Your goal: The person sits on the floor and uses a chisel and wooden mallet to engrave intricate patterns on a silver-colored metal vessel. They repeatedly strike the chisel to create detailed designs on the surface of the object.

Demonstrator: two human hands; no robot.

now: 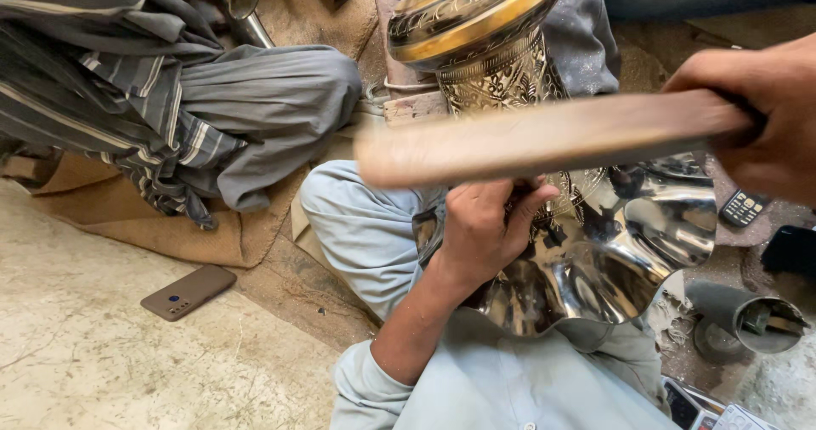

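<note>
Right hand (769, 115): fist closed around wooden paddle (544, 137), which crosses before brass vessel (544, 183).
Left hand (484, 226): fingers pinching vessel's engraved neck.
Floor: phone (188, 291) lying near mat edge (204, 243).

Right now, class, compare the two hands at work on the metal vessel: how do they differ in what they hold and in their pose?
The right hand grips a flat wooden stick, raised across the vessel and blurred; the left hand is sharp in the picture and rests down on the engraved vessel with fingers curled, holding something too hidden to tell. The right hand sits at the picture's edge, partly cut off; the left hand shows whole, forearm bare. Both are bare and close to the vessel's shiny flared rim.
</note>
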